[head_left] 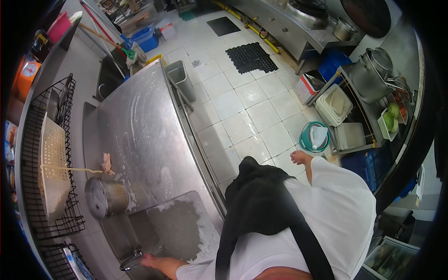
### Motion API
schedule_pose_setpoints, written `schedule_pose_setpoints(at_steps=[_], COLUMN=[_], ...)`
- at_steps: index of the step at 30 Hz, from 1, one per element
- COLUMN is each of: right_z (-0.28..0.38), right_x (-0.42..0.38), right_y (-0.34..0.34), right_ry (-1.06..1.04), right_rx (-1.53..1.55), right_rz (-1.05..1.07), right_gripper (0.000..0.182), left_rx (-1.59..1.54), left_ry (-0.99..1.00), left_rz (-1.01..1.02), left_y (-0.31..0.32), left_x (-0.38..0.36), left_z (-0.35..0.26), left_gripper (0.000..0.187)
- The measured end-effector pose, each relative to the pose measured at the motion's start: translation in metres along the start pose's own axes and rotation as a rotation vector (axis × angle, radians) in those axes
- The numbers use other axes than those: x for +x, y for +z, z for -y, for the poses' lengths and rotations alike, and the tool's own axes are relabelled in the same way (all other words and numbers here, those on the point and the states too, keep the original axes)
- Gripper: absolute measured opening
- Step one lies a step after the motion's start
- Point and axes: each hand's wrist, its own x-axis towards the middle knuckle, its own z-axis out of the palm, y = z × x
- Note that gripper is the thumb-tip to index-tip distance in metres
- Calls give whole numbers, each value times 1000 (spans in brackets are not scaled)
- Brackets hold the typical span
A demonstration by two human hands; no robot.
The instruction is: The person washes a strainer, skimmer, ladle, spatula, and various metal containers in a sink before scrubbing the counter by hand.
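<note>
My left hand (151, 262) is at the metal faucet (132, 260) on the near left of the sink, its fingers closed at the fitting. The sink (140, 228) holds cloudy grey water with white foam (207, 238) along one side. On the counter beside it stands a metal pot (107, 198). A crumpled pink piece (107, 164), perhaps a cloth, lies beyond the pot. My right hand (297, 157) hangs out to the right, fingers curled, nothing visible in it. It is nearest a teal bucket (313, 136) on the floor with something white inside.
A wet steel counter (140, 116) runs ahead of the sink. Above it, a wire rack (70, 186) holds a white perforated basket (51, 158). A grey bin (181, 79) stands past the counter. Black mats (252, 58) lie on the tiled floor; a shelf (354, 148) with tubs stands right.
</note>
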Motion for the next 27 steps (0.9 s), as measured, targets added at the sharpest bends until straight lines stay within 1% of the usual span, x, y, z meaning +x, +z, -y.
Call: schedule_pose_setpoints(at_steps=[7, 16, 20, 24, 27], right_z=[-2, 4, 7, 11, 13], right_x=[2, 6, 5, 5, 4], right_y=[3, 0, 1, 2, 1], right_ry=[-3, -5, -14, -13, -16], right_rx=[15, 23, -22, -18, -21], right_rz=[-5, 9, -41, -30, -20], right_gripper=[34, 35, 33, 33, 33], left_rx=[-78, -67, -67, -56, -134], left_ry=[133, 223, 244, 286, 212], left_rz=[447, 501, 525, 543, 561], left_y=[-16, -24, -27, -30, -31], left_x=[1, 1, 3, 7, 6], left_z=[13, 29, 33, 34, 34], left_gripper=[16, 7, 8, 12, 11])
